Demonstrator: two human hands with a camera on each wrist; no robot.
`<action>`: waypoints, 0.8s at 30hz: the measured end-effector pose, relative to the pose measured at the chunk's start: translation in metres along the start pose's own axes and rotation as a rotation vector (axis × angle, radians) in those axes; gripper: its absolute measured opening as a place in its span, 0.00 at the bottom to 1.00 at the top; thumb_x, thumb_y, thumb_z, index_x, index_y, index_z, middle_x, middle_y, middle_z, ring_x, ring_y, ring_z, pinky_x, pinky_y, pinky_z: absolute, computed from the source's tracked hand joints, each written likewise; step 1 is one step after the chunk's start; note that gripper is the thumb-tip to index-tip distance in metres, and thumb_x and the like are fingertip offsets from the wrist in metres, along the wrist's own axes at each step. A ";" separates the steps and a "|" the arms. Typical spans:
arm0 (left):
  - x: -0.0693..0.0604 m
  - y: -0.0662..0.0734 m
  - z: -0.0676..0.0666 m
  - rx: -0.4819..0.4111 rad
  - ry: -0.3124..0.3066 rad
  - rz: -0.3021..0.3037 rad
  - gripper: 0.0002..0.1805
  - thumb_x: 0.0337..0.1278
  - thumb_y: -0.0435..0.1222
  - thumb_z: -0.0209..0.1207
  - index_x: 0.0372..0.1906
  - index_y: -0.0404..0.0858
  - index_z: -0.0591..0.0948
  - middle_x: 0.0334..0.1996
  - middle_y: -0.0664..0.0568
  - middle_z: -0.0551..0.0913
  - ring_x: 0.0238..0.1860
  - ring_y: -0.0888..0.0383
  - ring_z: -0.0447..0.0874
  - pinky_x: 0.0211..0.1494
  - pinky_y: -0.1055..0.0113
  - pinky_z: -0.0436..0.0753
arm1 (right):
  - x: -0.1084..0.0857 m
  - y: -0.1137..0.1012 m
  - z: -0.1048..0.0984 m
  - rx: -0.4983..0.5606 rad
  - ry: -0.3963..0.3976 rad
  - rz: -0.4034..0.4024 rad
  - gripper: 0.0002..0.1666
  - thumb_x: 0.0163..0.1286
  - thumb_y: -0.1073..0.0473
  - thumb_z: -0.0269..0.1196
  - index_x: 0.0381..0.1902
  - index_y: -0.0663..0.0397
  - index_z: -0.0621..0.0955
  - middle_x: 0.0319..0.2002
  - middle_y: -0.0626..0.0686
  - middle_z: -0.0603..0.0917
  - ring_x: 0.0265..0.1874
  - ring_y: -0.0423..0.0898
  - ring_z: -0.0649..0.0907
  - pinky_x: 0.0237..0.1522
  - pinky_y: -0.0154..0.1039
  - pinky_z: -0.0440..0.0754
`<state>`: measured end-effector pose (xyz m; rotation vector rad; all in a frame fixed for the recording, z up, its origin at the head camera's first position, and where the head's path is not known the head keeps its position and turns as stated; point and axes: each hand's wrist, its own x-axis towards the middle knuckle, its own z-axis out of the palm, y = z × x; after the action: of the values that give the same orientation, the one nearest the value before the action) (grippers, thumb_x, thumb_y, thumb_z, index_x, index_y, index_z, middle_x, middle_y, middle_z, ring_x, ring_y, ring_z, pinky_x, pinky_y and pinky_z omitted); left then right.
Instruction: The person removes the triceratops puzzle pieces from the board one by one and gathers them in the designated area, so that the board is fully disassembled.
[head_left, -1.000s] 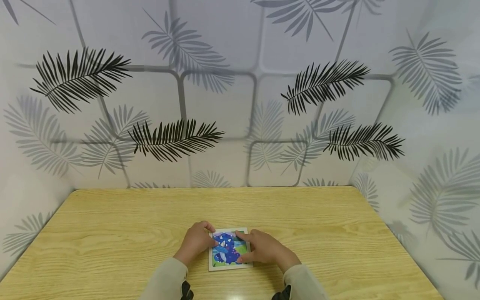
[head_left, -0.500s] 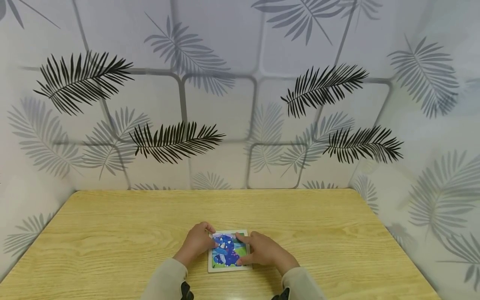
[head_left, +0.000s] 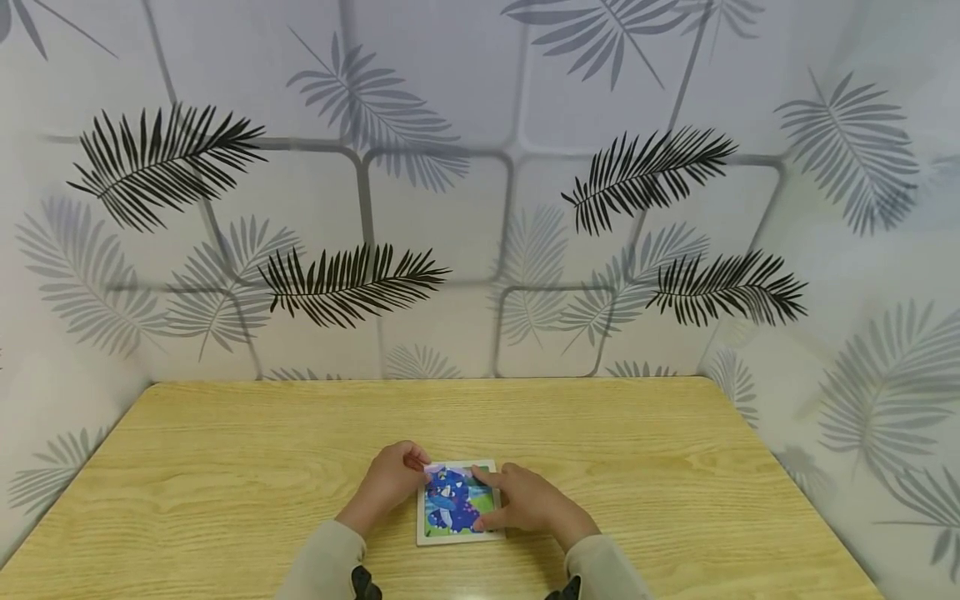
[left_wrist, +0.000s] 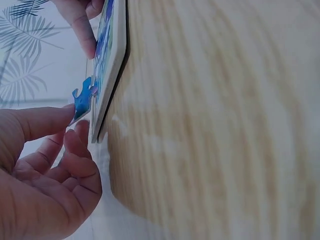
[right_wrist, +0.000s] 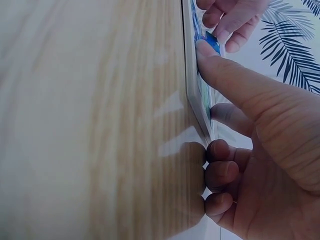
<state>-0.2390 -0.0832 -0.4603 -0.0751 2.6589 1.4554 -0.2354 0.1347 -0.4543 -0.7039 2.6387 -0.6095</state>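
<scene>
Puzzle [head_left: 459, 502]: on table [head_left: 225, 467], between hands | left hand [head_left: 395, 473]: pinching tilted blue piece [left_wrist: 83, 98], upper-left corner | right hand [head_left: 528, 497]: thumb and forefinger spread on face | step, judged: seating or lifting piece, unclear which | next: likely calls for steady puzzle, tabs kept clear

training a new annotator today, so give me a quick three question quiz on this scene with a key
1. Which hand pinches the blue puzzle piece? a) right b) left c) both
2. True or false: the right hand touches the framed puzzle.
3. Fill the gap: the wall behind the table is patterned with ____.

Key:
1. b, the left hand
2. True
3. Leaves
</scene>
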 end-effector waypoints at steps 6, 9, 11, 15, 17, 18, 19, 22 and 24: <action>0.001 -0.003 -0.002 -0.069 0.002 -0.015 0.05 0.51 0.26 0.62 0.33 0.35 0.78 0.27 0.50 0.75 0.29 0.56 0.71 0.30 0.69 0.73 | -0.001 0.002 0.000 0.011 0.018 -0.033 0.46 0.54 0.41 0.70 0.68 0.49 0.68 0.28 0.48 0.67 0.24 0.41 0.63 0.27 0.34 0.61; 0.001 -0.003 -0.003 -0.099 0.004 -0.029 0.05 0.51 0.27 0.62 0.33 0.35 0.78 0.27 0.50 0.75 0.29 0.56 0.71 0.31 0.68 0.73 | -0.001 0.002 0.000 0.007 0.018 -0.033 0.46 0.54 0.41 0.69 0.68 0.49 0.68 0.28 0.48 0.67 0.24 0.41 0.63 0.27 0.34 0.61; 0.001 -0.004 -0.004 -0.124 0.004 -0.037 0.05 0.51 0.26 0.62 0.33 0.34 0.78 0.27 0.50 0.75 0.30 0.56 0.72 0.31 0.68 0.74 | -0.001 0.002 0.000 0.007 0.015 -0.030 0.46 0.55 0.41 0.69 0.68 0.48 0.68 0.28 0.48 0.66 0.24 0.41 0.63 0.27 0.34 0.61; -0.001 -0.005 -0.007 -0.154 0.003 -0.050 0.06 0.51 0.25 0.63 0.34 0.34 0.79 0.28 0.49 0.76 0.31 0.56 0.72 0.33 0.68 0.73 | -0.001 0.001 0.000 0.004 0.009 -0.027 0.46 0.55 0.41 0.69 0.69 0.48 0.67 0.28 0.49 0.66 0.24 0.42 0.63 0.27 0.34 0.61; -0.001 -0.007 -0.010 -0.154 0.002 -0.058 0.05 0.51 0.25 0.62 0.34 0.34 0.79 0.29 0.50 0.75 0.32 0.56 0.71 0.33 0.68 0.73 | -0.001 0.001 0.001 0.001 0.009 -0.030 0.46 0.55 0.41 0.69 0.69 0.48 0.67 0.29 0.49 0.67 0.24 0.42 0.63 0.28 0.35 0.61; -0.002 -0.008 -0.012 -0.153 0.002 -0.064 0.05 0.51 0.26 0.62 0.34 0.34 0.79 0.29 0.50 0.75 0.32 0.55 0.71 0.33 0.68 0.73 | -0.001 0.001 0.000 -0.001 0.009 -0.032 0.46 0.55 0.41 0.69 0.69 0.48 0.67 0.29 0.49 0.67 0.25 0.42 0.63 0.28 0.35 0.61; -0.002 -0.010 -0.015 -0.154 0.003 -0.064 0.05 0.51 0.26 0.62 0.34 0.34 0.79 0.29 0.49 0.75 0.32 0.55 0.71 0.33 0.68 0.73 | -0.001 0.001 0.000 -0.003 0.010 -0.033 0.46 0.55 0.41 0.68 0.69 0.48 0.67 0.29 0.49 0.67 0.25 0.42 0.63 0.28 0.35 0.61; -0.002 -0.015 -0.022 -0.156 0.007 -0.068 0.04 0.52 0.26 0.62 0.34 0.34 0.79 0.29 0.49 0.76 0.32 0.55 0.71 0.33 0.67 0.73 | -0.001 0.001 0.000 -0.003 0.014 -0.037 0.46 0.55 0.40 0.68 0.69 0.49 0.67 0.29 0.49 0.67 0.25 0.42 0.63 0.29 0.35 0.61; -0.003 -0.019 -0.028 -0.165 0.010 -0.067 0.04 0.52 0.26 0.61 0.34 0.33 0.79 0.29 0.49 0.76 0.32 0.55 0.71 0.34 0.67 0.73 | -0.001 0.001 0.000 0.001 0.015 -0.037 0.47 0.55 0.41 0.69 0.69 0.49 0.67 0.29 0.49 0.67 0.25 0.42 0.63 0.29 0.35 0.61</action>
<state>-0.2365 -0.1169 -0.4612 -0.1842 2.5123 1.6538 -0.2346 0.1363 -0.4546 -0.7517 2.6445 -0.6286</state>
